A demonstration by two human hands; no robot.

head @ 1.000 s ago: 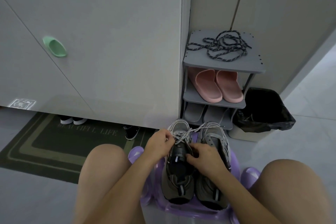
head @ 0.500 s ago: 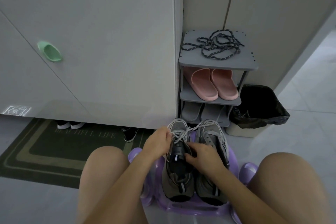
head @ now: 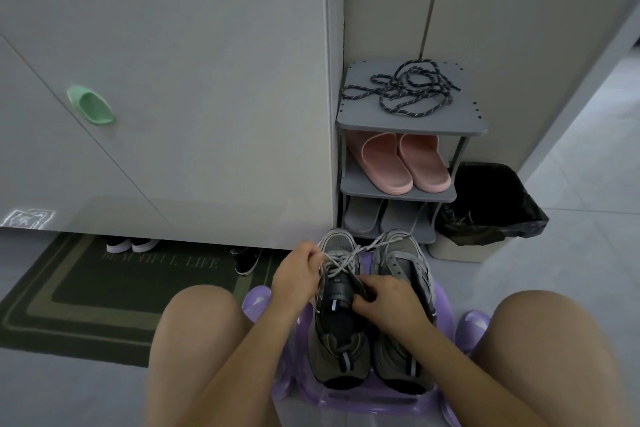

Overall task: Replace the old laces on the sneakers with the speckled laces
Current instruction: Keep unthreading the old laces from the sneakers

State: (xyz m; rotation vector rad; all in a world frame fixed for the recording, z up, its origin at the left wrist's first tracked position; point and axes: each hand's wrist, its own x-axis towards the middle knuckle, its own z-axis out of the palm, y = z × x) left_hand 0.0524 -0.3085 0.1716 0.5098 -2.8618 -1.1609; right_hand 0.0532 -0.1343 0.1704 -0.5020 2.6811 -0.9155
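Two grey sneakers stand side by side on a purple plastic stool between my knees, the left sneaker and the right sneaker. My left hand pinches the old pale grey lace near the left sneaker's toe end. My right hand grips that sneaker's dark tongue and upper. A strand of the old lace runs across to the right sneaker. The speckled dark laces lie in a loose tangle on top of the grey shoe rack.
The rack holds pink slippers and grey slippers below. A bin with a black bag stands right of it. A white cabinet with a green handle fills the left, a dark doormat beneath it, with small shoes at its edge.
My hands have stayed on the left sneaker, the left one working the old lace slightly. The view has shifted a little.
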